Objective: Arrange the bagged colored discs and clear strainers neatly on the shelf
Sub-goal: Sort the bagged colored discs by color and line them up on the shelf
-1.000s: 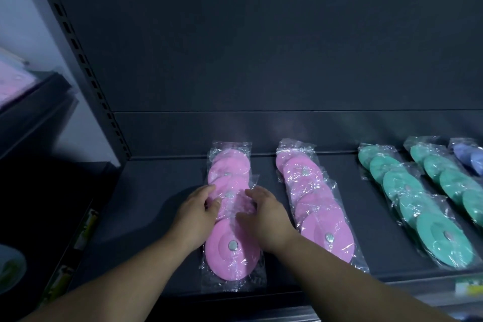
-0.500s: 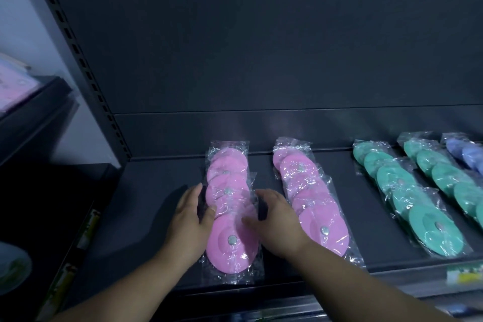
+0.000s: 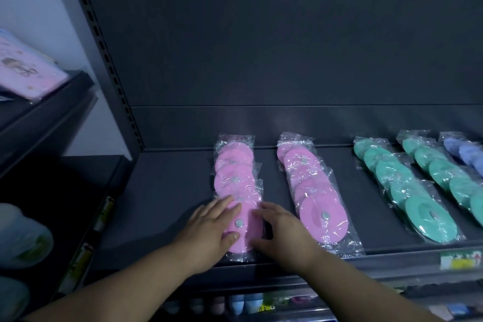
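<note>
Two pink rows [image 3: 311,185], two green rows [image 3: 392,178], one blue row [image 3: 467,154] are counted; 9 o'clock pink row [image 3: 235,178] is pressed by left hand [image 3: 209,227] and right hand [image 3: 285,232], fingers flat.

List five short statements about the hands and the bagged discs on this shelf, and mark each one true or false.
1. The left hand and the right hand both touch the front bag of the leftmost pink row. True.
2. There are three rows of pink discs. False: two lie on the shelf, with the second pink row beside the first.
3. The green rows lie to the right of the pink ones. True.
4. The right hand holds a green disc. False: it touches only the pink bag.
5. Blue discs lie at the far left. False: the blue discs are at the far right.
</note>
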`<action>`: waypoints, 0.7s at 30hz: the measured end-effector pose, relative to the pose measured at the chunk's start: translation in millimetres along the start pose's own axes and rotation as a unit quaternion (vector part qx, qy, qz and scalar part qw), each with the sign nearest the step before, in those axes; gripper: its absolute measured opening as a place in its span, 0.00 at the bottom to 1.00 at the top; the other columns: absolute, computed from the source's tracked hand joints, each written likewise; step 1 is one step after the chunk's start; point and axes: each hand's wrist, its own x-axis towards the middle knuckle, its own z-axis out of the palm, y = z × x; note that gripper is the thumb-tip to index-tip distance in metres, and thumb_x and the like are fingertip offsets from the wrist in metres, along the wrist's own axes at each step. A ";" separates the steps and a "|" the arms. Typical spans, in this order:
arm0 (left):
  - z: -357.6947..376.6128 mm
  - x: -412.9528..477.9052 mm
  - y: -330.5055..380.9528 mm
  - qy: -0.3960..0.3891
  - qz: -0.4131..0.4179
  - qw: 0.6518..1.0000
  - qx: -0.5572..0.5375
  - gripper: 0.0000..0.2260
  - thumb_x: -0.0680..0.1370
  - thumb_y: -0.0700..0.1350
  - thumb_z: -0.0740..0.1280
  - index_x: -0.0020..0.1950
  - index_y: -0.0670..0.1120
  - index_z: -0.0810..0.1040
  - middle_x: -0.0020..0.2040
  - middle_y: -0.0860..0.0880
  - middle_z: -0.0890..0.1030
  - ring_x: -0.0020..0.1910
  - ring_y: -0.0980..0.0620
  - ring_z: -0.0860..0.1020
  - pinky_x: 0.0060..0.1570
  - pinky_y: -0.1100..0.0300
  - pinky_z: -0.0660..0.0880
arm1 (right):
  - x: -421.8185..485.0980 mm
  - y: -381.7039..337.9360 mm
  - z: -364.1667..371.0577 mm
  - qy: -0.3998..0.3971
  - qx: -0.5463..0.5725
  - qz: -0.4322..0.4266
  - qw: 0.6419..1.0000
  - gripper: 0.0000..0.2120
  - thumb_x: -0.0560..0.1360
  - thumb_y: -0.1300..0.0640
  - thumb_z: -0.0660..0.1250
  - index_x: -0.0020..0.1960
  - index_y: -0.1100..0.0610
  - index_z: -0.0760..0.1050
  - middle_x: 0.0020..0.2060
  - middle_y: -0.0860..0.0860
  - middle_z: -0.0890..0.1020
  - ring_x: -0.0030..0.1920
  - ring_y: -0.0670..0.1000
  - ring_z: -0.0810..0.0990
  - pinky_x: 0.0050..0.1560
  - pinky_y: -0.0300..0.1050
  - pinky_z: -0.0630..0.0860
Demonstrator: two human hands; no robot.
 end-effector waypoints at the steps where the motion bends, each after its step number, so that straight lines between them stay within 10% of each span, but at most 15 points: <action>1: 0.2 -2.6 1.0 -0.007 -0.003 1.000 0.007 0.30 0.76 0.65 0.46 0.77 0.59 0.47 0.72 0.65 0.36 0.75 0.60 0.42 0.72 0.61 0.39 | -1.1 -0.6 1.0 -0.004 0.001 -0.004 1.000 0.29 0.71 0.48 0.71 0.71 0.49 0.70 0.73 0.47 0.65 0.70 0.44 0.67 0.64 0.26 0.55; 6: 5.7 -12.7 2.9 -0.026 -0.031 0.999 -0.018 0.36 0.68 0.68 0.39 0.77 0.62 0.47 0.72 0.65 0.36 0.76 0.58 0.42 0.73 0.61 0.41 | -5.1 0.6 0.1 -0.022 -0.004 -0.032 0.999 0.26 0.72 0.49 0.69 0.70 0.48 0.70 0.73 0.46 0.66 0.69 0.44 0.69 0.61 0.24 0.55; 11: 5.1 -10.7 15.0 0.037 -0.085 0.986 -0.141 0.31 0.78 0.58 0.60 0.77 0.59 0.48 0.74 0.64 0.38 0.75 0.61 0.41 0.73 0.63 0.45 | -4.5 7.9 -2.9 0.007 -0.007 -0.045 0.999 0.23 0.72 0.50 0.68 0.67 0.47 0.73 0.71 0.49 0.67 0.67 0.46 0.70 0.60 0.22 0.55; 21: 0.1 -4.3 33.0 0.100 -0.202 0.929 -0.295 0.38 0.76 0.49 0.69 0.77 0.59 0.46 0.77 0.60 0.43 0.73 0.64 0.50 0.67 0.69 0.52 | 8.4 18.1 -4.2 0.008 0.125 -0.001 0.992 0.33 0.68 0.47 0.74 0.70 0.49 0.66 0.63 0.42 0.71 0.63 0.43 0.71 0.62 0.30 0.64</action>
